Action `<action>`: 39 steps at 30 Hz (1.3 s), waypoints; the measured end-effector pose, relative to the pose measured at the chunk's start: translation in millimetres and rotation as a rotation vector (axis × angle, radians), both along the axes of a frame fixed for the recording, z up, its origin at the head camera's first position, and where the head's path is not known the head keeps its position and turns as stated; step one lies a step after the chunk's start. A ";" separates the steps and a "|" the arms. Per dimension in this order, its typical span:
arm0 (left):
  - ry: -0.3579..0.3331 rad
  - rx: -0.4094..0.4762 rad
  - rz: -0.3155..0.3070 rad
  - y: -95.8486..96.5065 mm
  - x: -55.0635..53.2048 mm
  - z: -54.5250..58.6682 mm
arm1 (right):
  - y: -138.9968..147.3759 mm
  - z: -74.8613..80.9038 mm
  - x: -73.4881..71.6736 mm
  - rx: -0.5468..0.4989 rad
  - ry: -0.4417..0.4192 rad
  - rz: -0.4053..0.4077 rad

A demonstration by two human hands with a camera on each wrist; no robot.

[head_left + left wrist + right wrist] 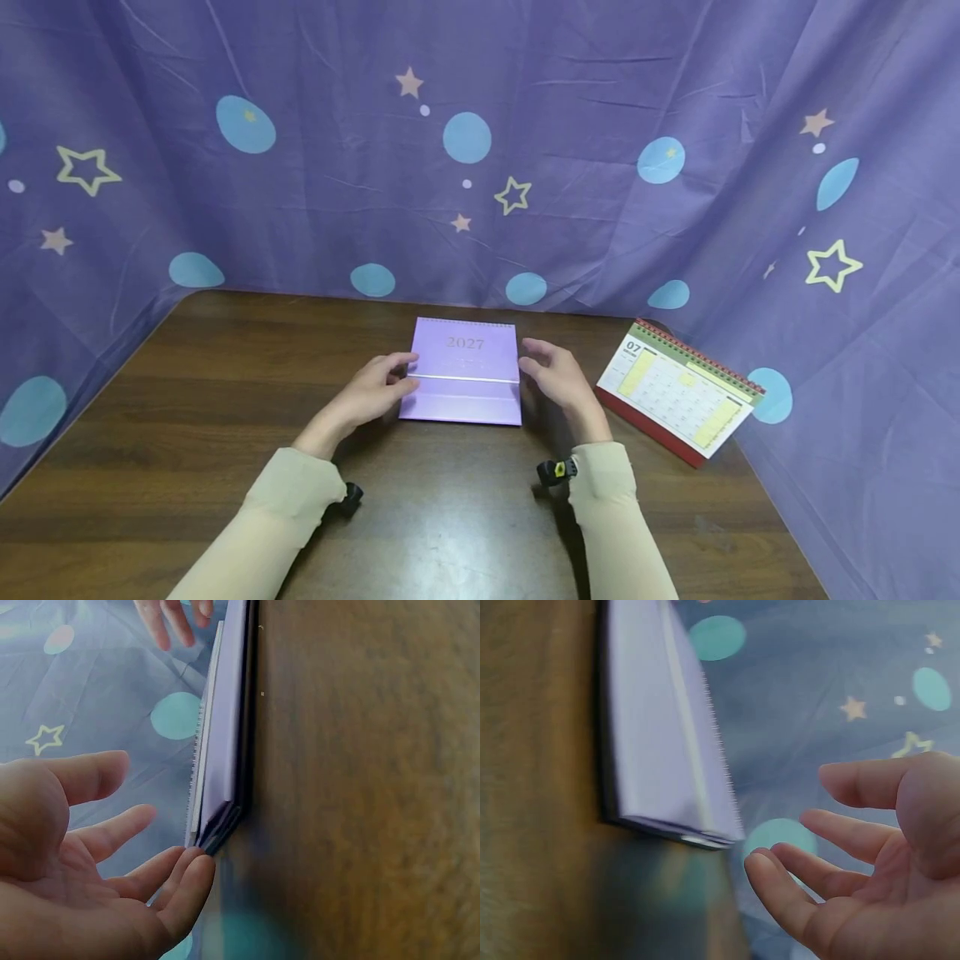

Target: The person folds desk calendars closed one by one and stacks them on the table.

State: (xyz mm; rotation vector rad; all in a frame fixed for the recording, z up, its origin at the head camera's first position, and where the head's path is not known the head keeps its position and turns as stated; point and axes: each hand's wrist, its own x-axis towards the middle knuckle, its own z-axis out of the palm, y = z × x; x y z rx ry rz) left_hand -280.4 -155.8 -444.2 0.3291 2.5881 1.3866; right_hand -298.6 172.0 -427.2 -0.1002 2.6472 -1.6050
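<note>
A purple desk calendar (461, 404) marked 2027 sits on the wooden table between both hands, folded low, its spiral binding along the far edge. At its left side is my left hand (367, 390), fingers spread and loosely bent; in the left wrist view the lower fingertips (196, 862) are right at the calendar's corner. My right hand (558, 377) hovers by the right side, thumb and fingers apart and holding nothing. In the right wrist view a gap shows between those fingers and the purple calendar (649, 727).
Another desk calendar (675, 392), with a red base and a page marked 07, stands angled at the table's right edge. A purple curtain (315, 167) with stars and blue dots surrounds the back and sides of the brown table (187, 417).
</note>
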 end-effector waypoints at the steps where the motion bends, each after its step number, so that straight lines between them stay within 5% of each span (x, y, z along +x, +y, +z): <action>1: 0.012 0.003 0.003 -0.4 0.7 1.5 | 1.2 4.4 1.1 -0.006 0.008 -0.002; 11: 0.183 0.045 0.031 1.3 5.6 13.8 | 18.0 55.2 28.9 0.017 0.189 0.012; 23: 0.355 0.113 0.025 14.7 7.7 35.9 | 64.4 87.8 67.9 0.133 0.368 -0.011; 31: 0.395 0.196 -0.061 47.6 2.3 47.1 | 130.4 97.0 96.9 0.248 0.466 -0.130; 39: 0.382 0.191 -0.210 107.7 -1.2 45.2 | 194.4 93.2 130.0 0.329 0.478 -0.387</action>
